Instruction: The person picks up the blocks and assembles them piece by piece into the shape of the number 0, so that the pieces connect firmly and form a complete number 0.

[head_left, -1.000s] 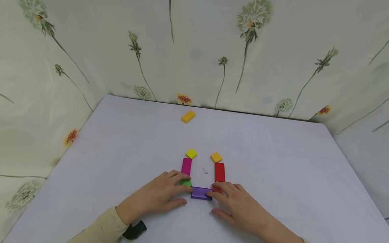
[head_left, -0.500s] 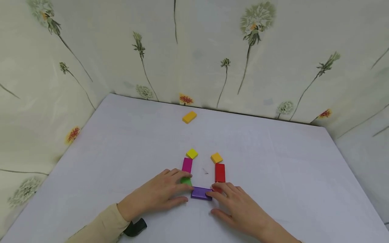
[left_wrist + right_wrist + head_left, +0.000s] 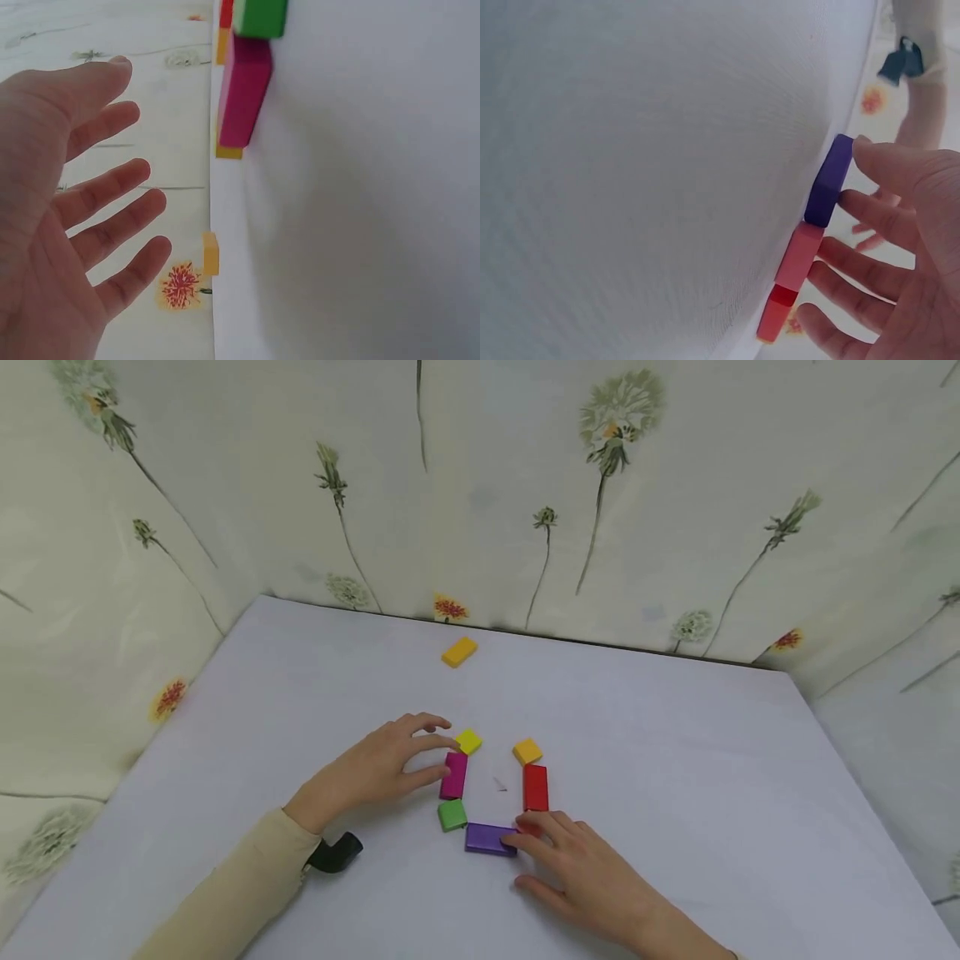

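Flat coloured blocks form a U on the white table. My left hand (image 3: 378,768) hovers, fingers spread, beside the magenta block (image 3: 453,777) and the yellow block (image 3: 469,742); nothing is in its grasp. Below the magenta one lies a green block (image 3: 452,815). My right hand (image 3: 581,872) rests its index fingertip on the purple block (image 3: 487,839) at the bottom of the U. Its other fingers lie at a pinkish-red block (image 3: 800,256), mostly covered by them in the head view. A red block (image 3: 536,787) and an orange block (image 3: 527,751) continue the right side.
Farther back on the table (image 3: 675,752) lies another orange block (image 3: 459,652). A cloth (image 3: 480,510) with dandelion prints hangs behind the table and along its left side. A black strap piece (image 3: 335,852) sticks out under the left wrist.
My left hand has left the green and magenta blocks and moved up and away toward the yellow one, uncovering the green block. The right hand stays at the purple block.
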Motion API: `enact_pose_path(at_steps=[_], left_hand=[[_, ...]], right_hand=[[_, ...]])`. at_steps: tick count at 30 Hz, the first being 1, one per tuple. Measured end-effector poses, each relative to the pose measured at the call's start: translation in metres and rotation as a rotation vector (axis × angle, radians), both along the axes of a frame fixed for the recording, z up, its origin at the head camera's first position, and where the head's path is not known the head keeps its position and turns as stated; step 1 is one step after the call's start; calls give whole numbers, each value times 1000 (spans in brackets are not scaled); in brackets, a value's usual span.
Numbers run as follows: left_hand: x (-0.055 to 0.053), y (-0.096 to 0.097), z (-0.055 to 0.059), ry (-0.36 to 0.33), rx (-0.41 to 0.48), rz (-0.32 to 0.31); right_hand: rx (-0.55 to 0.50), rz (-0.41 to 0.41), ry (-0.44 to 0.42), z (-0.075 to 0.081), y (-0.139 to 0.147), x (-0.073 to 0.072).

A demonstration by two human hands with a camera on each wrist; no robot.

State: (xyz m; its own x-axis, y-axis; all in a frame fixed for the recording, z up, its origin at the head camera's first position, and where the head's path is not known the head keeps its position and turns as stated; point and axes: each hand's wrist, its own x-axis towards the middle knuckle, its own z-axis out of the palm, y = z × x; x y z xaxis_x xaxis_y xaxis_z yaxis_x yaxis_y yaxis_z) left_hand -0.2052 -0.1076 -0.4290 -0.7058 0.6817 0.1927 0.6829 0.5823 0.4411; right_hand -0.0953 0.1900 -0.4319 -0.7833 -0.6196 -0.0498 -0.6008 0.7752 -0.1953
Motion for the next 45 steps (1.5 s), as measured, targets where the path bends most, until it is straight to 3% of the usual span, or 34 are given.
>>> enact_pose_path(at_steps=[6, 10, 22, 34, 45], left_hand=[[-35, 2, 7, -37, 7, 71], [-50, 5, 7, -22, 13, 109], [-83, 14, 0, 12, -8, 237], [-119, 24, -8, -128, -63, 318], [-138, 33, -15, -152, -75, 375]], right_hand=[[1, 3, 2, -1, 0, -1], [-5, 19, 13, -3, -1, -1], [9, 27, 15, -2, -1, -3], [37, 8, -28, -1, -1, 0], [35, 8, -42, 2, -2, -1]])
